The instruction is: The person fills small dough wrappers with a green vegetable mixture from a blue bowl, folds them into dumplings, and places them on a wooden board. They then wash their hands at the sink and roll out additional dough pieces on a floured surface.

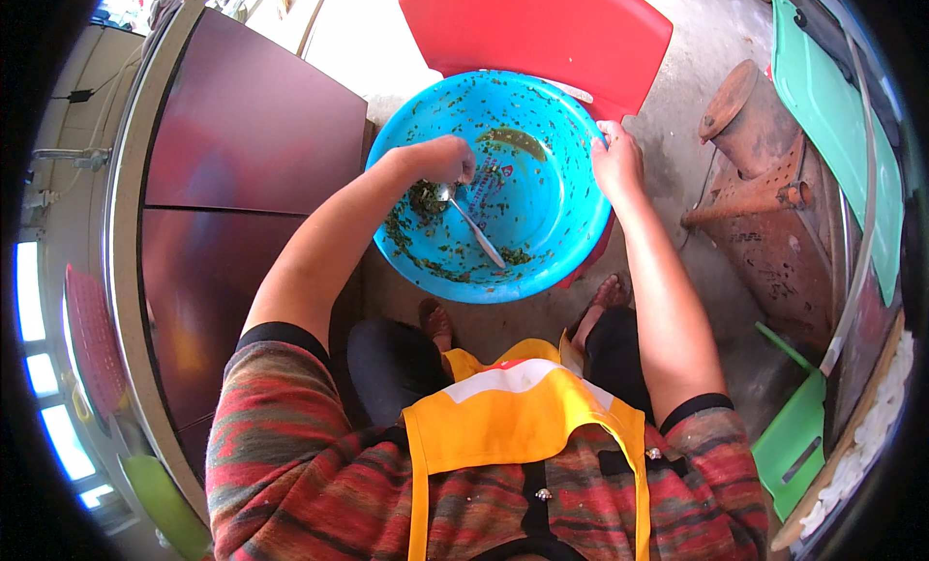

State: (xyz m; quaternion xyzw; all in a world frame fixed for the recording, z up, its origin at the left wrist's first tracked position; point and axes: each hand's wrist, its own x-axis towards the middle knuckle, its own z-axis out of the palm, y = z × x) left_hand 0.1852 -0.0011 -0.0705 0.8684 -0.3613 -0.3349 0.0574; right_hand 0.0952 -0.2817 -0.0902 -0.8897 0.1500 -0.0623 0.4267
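Note:
A wide blue plastic basin [533, 205] stands before me, apparently on the red plastic chair [537, 24] behind and under it. Bits of chopped greens cling to its wall, with a small dark clump [427, 200] at the left inside. My left hand [448, 160] reaches in over that clump, fingers curled downward; whether they pinch anything is hidden. Just below those fingers, a metal spoon [479, 231] leans with its bowl at the clump and its handle toward me. On the right, my right hand [617, 158] grips the basin's rim.
Dark red cabinet doors [254, 126] under a counter edge [127, 220] flank me on the left. To the right are a rusty metal stove-like body [769, 249], a pale green plastic panel [835, 126] and a green dustpan [795, 445]. My feet [606, 292] are below the basin.

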